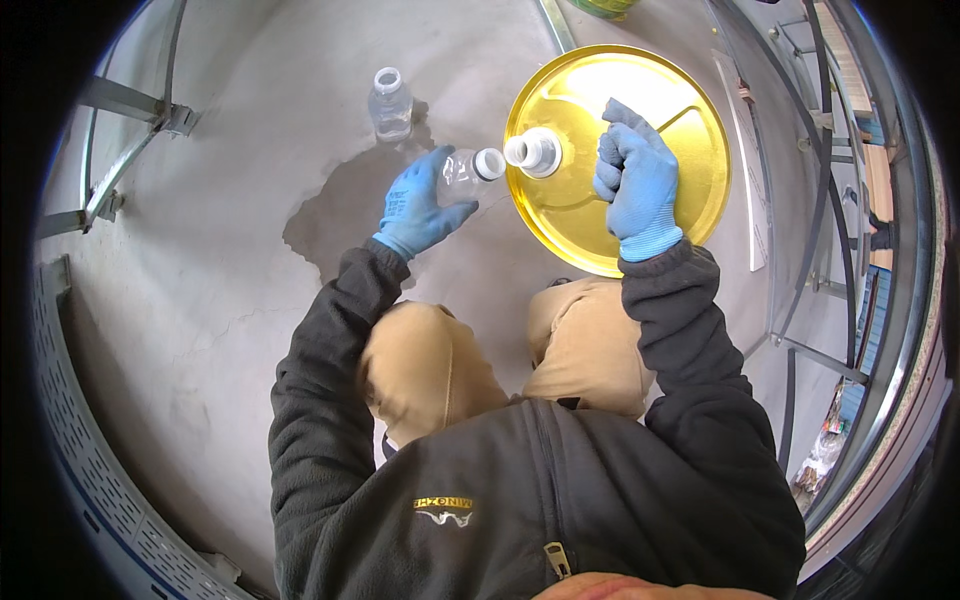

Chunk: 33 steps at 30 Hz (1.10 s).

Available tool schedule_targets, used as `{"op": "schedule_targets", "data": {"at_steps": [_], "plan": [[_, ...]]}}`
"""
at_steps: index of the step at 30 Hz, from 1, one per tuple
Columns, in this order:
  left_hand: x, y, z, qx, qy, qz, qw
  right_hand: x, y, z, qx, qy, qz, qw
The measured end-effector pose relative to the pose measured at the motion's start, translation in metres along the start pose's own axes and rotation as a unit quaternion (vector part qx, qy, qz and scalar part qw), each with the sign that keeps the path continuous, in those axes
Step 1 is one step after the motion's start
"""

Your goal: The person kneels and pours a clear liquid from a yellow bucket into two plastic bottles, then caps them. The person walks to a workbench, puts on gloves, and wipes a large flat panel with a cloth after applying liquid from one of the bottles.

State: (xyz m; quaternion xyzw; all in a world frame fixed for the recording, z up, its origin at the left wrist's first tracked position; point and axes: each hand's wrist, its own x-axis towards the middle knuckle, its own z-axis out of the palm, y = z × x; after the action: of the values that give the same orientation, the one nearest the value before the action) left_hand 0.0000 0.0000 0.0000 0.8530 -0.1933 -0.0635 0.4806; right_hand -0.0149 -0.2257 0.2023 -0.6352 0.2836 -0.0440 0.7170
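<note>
My left hand [418, 205], in a blue glove, is wrapped round a clear plastic bottle [462, 178]. The bottle lies tilted, its open white-rimmed mouth facing the white spout [535, 152] of a round gold metal drum [570, 225]. A small gap shows between mouth and spout. Over the drum's top, my right hand [638, 170], also gloved in blue, is closed with its fingers curled. What it grips, if anything, is hidden by the fingers. A second clear bottle [391, 108] stands uncapped beyond my left hand, with some clear liquid at its bottom.
A dark wet patch [345, 210] spreads over the grey floor [230, 300] around the bottles. Metal framing [125, 100] stands at the far left, and more metal rails [825, 360] at the right. A perforated metal strip [90, 450] curves along the lower left. My knees are close behind the drum.
</note>
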Motion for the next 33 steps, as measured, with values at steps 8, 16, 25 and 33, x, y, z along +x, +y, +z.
{"op": "schedule_targets", "data": {"at_steps": [8, 16, 25, 33], "plan": [[-0.002, -0.012, 0.000, 0.004, 0.001, 0.004, 1.000, 0.005, 0.008, 0.008, -0.001, -0.005, -0.001, 1.000], [-0.008, -0.012, -0.002, 0.017, -0.010, -0.025, 0.999, 0.002, 0.014, 0.013, -0.012, -0.011, 0.008, 1.000], [-0.011, -0.021, 0.001, 0.009, 0.007, -0.016, 1.000, 0.004, 0.020, 0.016, -0.011, -0.014, 0.010, 1.000], [-0.016, -0.027, 0.004, 0.019, 0.014, -0.012, 1.000, 0.004, 0.024, 0.021, -0.008, -0.018, 0.017, 1.000]]}}
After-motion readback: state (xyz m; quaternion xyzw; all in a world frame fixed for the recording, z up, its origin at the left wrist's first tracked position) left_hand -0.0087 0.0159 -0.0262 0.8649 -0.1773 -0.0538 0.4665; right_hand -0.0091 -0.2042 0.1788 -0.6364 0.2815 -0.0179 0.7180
